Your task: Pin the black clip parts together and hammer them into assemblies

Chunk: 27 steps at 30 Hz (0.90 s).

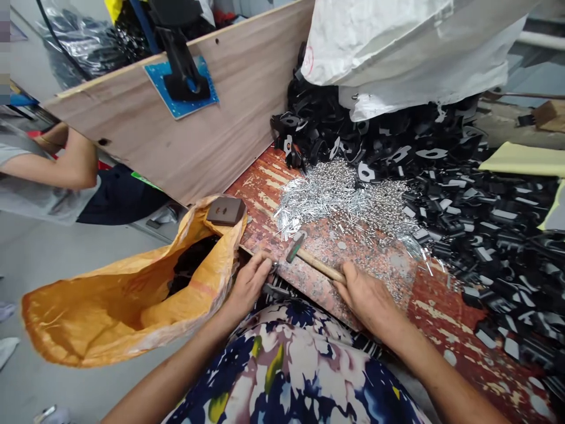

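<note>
My right hand point(368, 297) is wrapped round the wooden handle of a small hammer point(320, 265). The hammer's head, with a greenish side, is just above the stone slab point(375, 259) near its front edge; I cannot tell whether it touches. At the left end of that edge, my left hand point(253, 277) has its fingers pinched on a small thing mostly hidden by the fingertips. Just below those fingertips a black plastic part point(276, 291) shows. Beyond the hammer, a heap of shiny metal pins point(326, 191) spreads over the slab and the worn red tabletop point(445, 324).
Black plastic parts point(498, 235) are piled on the right and back, partly under a white sack point(397, 53). A yellow sack point(132, 294) gapes at my left, a brown block point(226, 211) at its rim. Behind a wooden board point(229, 112) sits another person point(53, 171).
</note>
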Motion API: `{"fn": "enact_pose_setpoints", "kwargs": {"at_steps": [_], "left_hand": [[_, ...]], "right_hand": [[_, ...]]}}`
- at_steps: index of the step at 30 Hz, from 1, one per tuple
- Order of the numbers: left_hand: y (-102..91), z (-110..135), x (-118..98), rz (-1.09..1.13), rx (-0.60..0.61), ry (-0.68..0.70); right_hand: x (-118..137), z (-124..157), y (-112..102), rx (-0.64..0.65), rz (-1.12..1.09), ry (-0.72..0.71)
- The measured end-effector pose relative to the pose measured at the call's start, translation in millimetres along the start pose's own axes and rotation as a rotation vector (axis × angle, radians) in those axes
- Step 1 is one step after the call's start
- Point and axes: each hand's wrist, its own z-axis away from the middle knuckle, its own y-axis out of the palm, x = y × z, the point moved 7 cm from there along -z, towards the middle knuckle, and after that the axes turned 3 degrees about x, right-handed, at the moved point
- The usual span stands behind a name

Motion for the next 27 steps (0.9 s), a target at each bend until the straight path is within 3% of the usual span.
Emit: {"fn": "enact_pose_setpoints", "kwargs": {"at_steps": [2,7,10,15,21,25,27], "left_hand": [[9.3,-5,5,-0.046,-0.029,0.030],[10.2,-8,13,-0.083,-0.108,0.050],[7.3,-6,18,-0.080,-0.150,0.054],[7.2,-7,21,-0.093,-0.162,0.068],[4.7,-8,23,-0.099,-0.155,0.063],[5.7,-9,8,-0.099,-0.107,0.079],[-3.6,-5,-5,-0.178,-0.056,0.103]], "right_hand": [[3,6,-7,-0.010,-0.089,-0.002],[17,25,-59,-0.346,-0.244,-0.119],[23,25,-63,-0.437,-0.291,-0.144],[39,10,-35,-0.263,-0.146,-0.229],[34,18,-52,-0.320,-0.247,-0.208],[38,12,-39,-0.164,-0.312,-0.175],[31,9,-30,-0.129,-0.352,-0.104]]}}
